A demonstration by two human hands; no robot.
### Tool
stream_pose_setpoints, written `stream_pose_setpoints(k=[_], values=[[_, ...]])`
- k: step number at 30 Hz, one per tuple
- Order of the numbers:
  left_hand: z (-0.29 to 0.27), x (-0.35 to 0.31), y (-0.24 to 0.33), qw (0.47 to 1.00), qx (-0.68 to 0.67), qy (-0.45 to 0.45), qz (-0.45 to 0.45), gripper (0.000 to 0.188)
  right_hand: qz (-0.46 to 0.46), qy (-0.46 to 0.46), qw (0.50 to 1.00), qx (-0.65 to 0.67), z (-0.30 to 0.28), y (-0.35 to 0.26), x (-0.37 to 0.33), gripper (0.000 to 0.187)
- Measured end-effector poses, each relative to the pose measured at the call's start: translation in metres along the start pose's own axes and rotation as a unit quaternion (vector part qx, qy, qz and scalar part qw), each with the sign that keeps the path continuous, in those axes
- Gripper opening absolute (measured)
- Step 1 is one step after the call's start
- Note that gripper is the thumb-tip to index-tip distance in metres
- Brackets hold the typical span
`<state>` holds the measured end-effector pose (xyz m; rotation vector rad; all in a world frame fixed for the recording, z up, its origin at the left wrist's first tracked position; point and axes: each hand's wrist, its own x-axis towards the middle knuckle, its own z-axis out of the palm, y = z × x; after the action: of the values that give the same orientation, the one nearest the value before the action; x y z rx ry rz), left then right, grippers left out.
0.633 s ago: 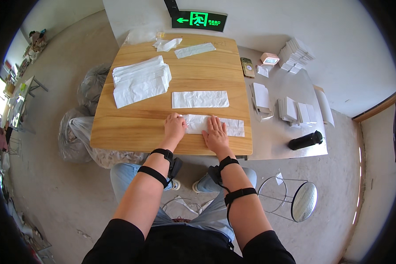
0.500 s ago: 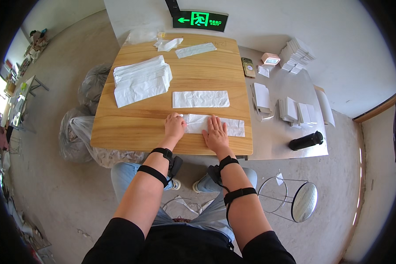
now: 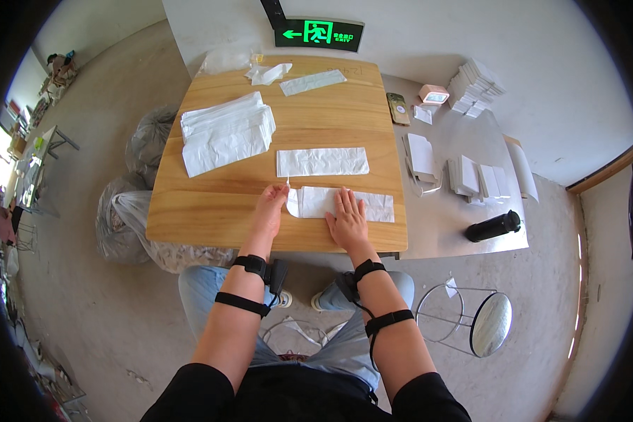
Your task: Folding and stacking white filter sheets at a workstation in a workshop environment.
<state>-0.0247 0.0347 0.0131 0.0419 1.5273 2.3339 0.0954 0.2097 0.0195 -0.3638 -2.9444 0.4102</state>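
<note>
A folded white plastic bag [image 3: 313, 202] lies crosswise near the front edge of the wooden table [image 3: 204, 218]. At its left end my left hand [image 3: 269, 205] is closed in a pinch on a thin raised corner, and that end curls up off the wood. My right hand [image 3: 347, 216] rests flat on the middle of the bag, fingers stretched out. Just beyond lies a second folded white bag [image 3: 322, 162], touched by neither hand. A thick stack of white bags [image 3: 228, 137] sits farther back on the left.
At the back are a crumpled white piece [image 3: 269, 73] and another white strip [image 3: 314, 82]. The metal side table [image 3: 429, 239] bears a black bottle [image 3: 493, 226], a phone [image 3: 398, 109] and stacked white packets [image 3: 473, 88]. Filled plastic bags [image 3: 123, 218] stand left; a round stool [image 3: 489, 323] is lower right.
My left hand has shifted slightly left and pulled the bag's left end up into a curl. My right hand stays flat on the bag.
</note>
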Motion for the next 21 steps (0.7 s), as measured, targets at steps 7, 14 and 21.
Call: stream_pose_setpoints(k=[7, 14, 21], values=[[0.055, -0.007, -0.010, 0.993, 0.087, -0.067, 0.040, 0.010, 0.054, 0.172, 0.969, 0.167, -0.003, 0.017, 0.002, 0.048], [0.094, -0.010, -0.031, 0.846, 0.435, -0.096, 0.295, 0.012, 0.220, 0.268, 0.865, 0.362, -0.012, 0.028, 0.007, 0.020], [0.095, -0.010, -0.045, 0.777, 0.508, -0.144, 0.342, 0.013, 0.239, 0.267, 0.865, 0.351, -0.005, 0.038, 0.000, 0.017]])
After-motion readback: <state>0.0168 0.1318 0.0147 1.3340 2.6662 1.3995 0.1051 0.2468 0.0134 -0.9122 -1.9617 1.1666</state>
